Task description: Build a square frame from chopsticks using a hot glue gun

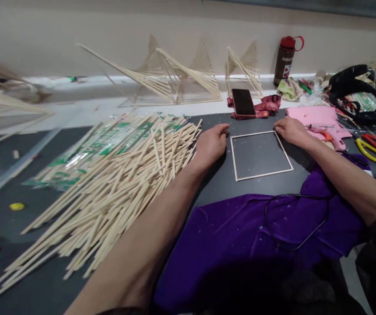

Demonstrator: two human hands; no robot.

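A square frame of thin wooden sticks [264, 177] lies flat on the dark table. My right hand [291, 130] is at its far right corner, the fingertips pinched together on the stick there. Just left of the far left corner, my left hand [211, 142] rests with its fingers loosely bent and apart, not touching the frame. A big pile of loose bamboo sticks [119, 192] spreads beside and beyond my left forearm. Purple cloth [240, 236] covers the near side of the table, with a black cable [268, 225] looped on it.
Twisted stick models [188, 74] stand along the wall. A phone [243, 103] lies on a red lanyard [268, 105], near a dark bottle [284, 61]. At right are a pink glue gun [330, 133], scissors [370, 148] and a black headband [335, 83]. Plastic-wrapped sticks [109, 140] lie left.
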